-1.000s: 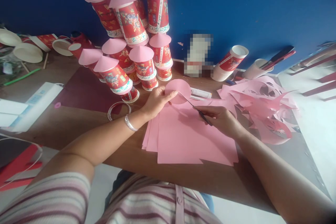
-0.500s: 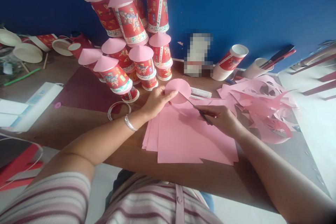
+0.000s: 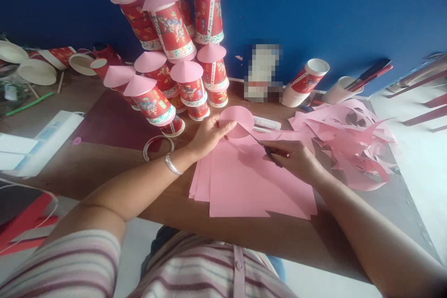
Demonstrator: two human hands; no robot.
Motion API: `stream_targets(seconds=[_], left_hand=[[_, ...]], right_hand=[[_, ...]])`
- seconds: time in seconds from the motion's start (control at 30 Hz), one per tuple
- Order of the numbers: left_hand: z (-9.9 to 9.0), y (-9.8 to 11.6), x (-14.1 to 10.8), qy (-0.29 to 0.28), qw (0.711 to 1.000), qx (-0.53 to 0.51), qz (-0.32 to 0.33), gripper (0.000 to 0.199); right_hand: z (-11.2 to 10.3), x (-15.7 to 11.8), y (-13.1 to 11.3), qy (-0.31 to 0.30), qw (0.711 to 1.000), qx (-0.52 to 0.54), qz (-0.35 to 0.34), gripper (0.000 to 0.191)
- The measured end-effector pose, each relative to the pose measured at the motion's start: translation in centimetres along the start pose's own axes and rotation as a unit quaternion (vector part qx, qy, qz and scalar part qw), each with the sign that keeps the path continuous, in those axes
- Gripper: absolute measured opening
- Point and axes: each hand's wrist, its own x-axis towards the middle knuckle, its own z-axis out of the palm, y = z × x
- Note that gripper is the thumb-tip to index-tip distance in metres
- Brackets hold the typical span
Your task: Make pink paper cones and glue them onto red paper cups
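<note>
While the left hand [image 3: 206, 138] pinches the pink disc [image 3: 240, 117] narrowly at nine o'clock, the right hand [image 3: 296, 159] has its fingers [image 3: 279, 146] wrapped round the scissors [image 3: 268, 151], blades meeting the disc from four; pink sheets [image 3: 258, 186] lie towards six; paper scraps [image 3: 352, 135] at three; red cups [image 3: 173, 30] at ten

Dk blue wall [image 3: 314, 14], brown wood tbl [image 3: 167, 200] against it, pale flr [image 3: 421, 158], brightest at R

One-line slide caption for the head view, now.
Left hand holds a pink paper disc while the right hand works scissors into it, beside cone-topped red paper cups.
</note>
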Motion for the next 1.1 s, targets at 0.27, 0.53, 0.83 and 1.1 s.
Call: stream_targets(seconds=[0.27,0.53,0.83,1.1], left_hand=[[-0.1,0.2,0.0,-0.016,1.0,0.011,0.021,0.04],[-0.1,0.0,0.1,-0.012,1.0,-0.003,0.017,0.039],[0.0,0.2,0.1,-0.017,1.0,-0.009,0.016,0.041],[0.0,0.3,0.1,-0.007,1.0,0.004,0.023,0.039]], right_hand=[[0.1,0.0,-0.2,0.008,1.0,-0.025,-0.006,0.04],[0.0,0.0,-0.3,0.019,0.999,-0.041,-0.015,0.04],[0.1,-0.1,0.5,0.023,0.996,-0.075,-0.048,0.041],[0.1,0.0,0.7,0.029,0.993,-0.088,-0.068,0.04]])
